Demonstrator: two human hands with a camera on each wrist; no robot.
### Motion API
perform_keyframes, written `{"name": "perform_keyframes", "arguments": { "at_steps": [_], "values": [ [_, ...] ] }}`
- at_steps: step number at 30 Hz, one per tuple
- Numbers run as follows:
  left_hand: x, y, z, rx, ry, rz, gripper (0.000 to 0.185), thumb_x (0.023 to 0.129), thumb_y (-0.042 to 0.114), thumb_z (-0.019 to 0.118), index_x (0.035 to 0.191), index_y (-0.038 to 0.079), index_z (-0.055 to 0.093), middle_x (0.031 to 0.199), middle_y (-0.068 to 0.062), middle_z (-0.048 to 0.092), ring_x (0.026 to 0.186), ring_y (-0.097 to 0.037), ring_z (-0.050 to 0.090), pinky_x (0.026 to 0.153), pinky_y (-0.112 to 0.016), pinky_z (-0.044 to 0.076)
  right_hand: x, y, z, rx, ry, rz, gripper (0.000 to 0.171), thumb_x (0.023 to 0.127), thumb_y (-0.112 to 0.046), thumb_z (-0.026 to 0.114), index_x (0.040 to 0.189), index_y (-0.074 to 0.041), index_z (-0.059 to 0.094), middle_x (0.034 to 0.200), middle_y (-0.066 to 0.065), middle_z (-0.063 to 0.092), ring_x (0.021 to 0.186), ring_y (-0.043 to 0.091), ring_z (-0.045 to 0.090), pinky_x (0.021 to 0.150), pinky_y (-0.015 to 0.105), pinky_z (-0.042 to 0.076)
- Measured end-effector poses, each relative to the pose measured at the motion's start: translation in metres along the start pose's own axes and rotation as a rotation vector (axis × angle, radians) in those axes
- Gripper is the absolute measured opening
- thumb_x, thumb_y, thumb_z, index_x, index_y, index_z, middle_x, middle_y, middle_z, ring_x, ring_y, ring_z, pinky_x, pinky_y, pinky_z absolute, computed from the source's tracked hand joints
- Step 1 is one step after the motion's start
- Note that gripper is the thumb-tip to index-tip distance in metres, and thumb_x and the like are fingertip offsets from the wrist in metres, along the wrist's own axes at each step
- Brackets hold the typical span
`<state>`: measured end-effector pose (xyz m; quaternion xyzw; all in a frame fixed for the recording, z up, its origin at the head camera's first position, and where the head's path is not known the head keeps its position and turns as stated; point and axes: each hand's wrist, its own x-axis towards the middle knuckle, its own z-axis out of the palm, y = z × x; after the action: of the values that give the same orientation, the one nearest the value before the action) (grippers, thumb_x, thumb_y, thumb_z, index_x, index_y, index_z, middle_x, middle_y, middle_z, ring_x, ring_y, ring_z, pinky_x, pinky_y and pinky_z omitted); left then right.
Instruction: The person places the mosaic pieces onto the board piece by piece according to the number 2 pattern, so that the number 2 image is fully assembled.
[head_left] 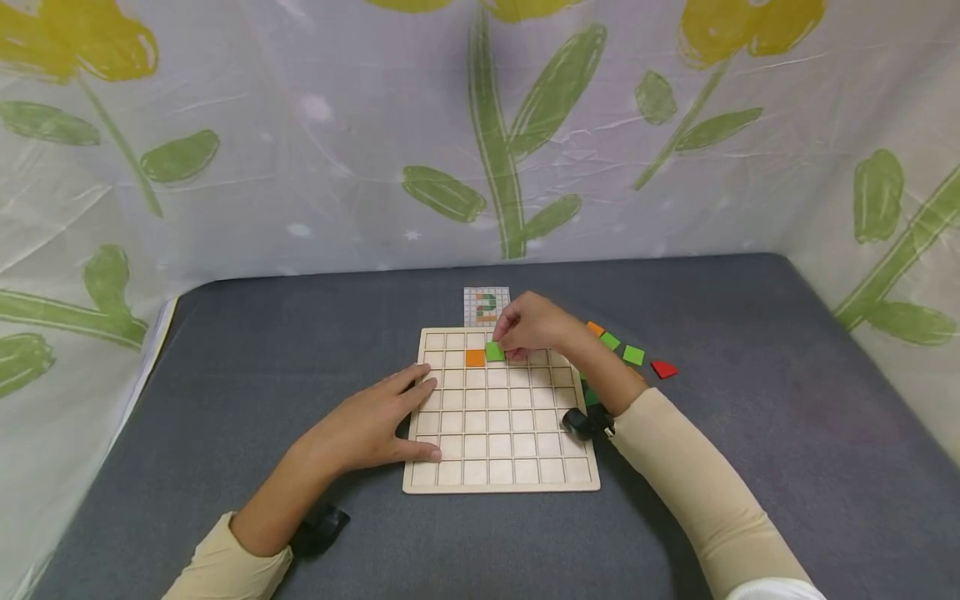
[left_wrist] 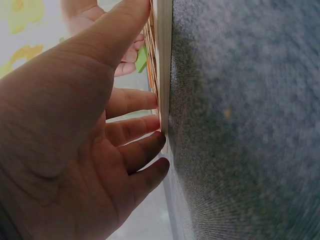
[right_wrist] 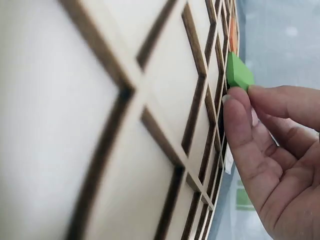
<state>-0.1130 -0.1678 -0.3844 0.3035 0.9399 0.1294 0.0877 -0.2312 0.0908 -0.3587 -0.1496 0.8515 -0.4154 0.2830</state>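
Note:
A wooden grid board point(head_left: 501, 454) lies on the grey table. An orange square tile point(head_left: 475, 358) sits in a cell of its second row. My right hand point(head_left: 534, 327) pinches a green tile point(head_left: 494, 352) by thumb and fingertips at the cell just right of the orange one; in the right wrist view the green tile point(right_wrist: 238, 72) is tilted against the board point(right_wrist: 100, 125). My left hand point(head_left: 375, 425) lies flat with straight fingers on the board's left edge, and its fingers point(left_wrist: 132, 135) touch the board's rim point(left_wrist: 164, 75).
A small pattern card point(head_left: 486, 305) lies behind the board. Loose tiles lie right of the board: green ones point(head_left: 633, 355), an orange one point(head_left: 595, 328), a red one point(head_left: 663, 368). A flower-print curtain point(head_left: 480, 125) closes in the table point(head_left: 750, 417) on three sides.

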Motion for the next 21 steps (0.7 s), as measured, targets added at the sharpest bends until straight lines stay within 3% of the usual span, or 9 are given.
{"name": "perform_keyframes", "arguments": {
  "at_steps": [10, 21],
  "values": [
    [0.0002, 0.0011, -0.0002, 0.0, -0.01, -0.003, 0.093, 0.073, 0.07, 0.053, 0.142, 0.011, 0.031, 0.146, -0.008, 0.022, 0.13, -0.022, 0.026, 0.097, -0.041, 0.033, -0.004, -0.0037, 0.0071, -0.195, 0.038, 0.008, 0.008, 0.082, -0.009, 0.063, 0.078, -0.008, 0.069, 0.072, 0.008, 0.064, 0.065, 0.024, 0.057, 0.062, 0.035, 0.047],
    [0.0, 0.0022, -0.0008, 0.005, -0.006, -0.004, 0.093, 0.073, 0.07, 0.053, 0.142, 0.011, 0.031, 0.146, -0.009, 0.022, 0.13, -0.023, 0.025, 0.097, -0.042, 0.032, -0.009, -0.0023, 0.005, -0.172, 0.042, -0.058, 0.008, 0.085, -0.01, 0.062, 0.083, -0.004, 0.067, 0.074, 0.012, 0.063, 0.064, 0.026, 0.057, 0.061, 0.035, 0.047]
  ]
}}
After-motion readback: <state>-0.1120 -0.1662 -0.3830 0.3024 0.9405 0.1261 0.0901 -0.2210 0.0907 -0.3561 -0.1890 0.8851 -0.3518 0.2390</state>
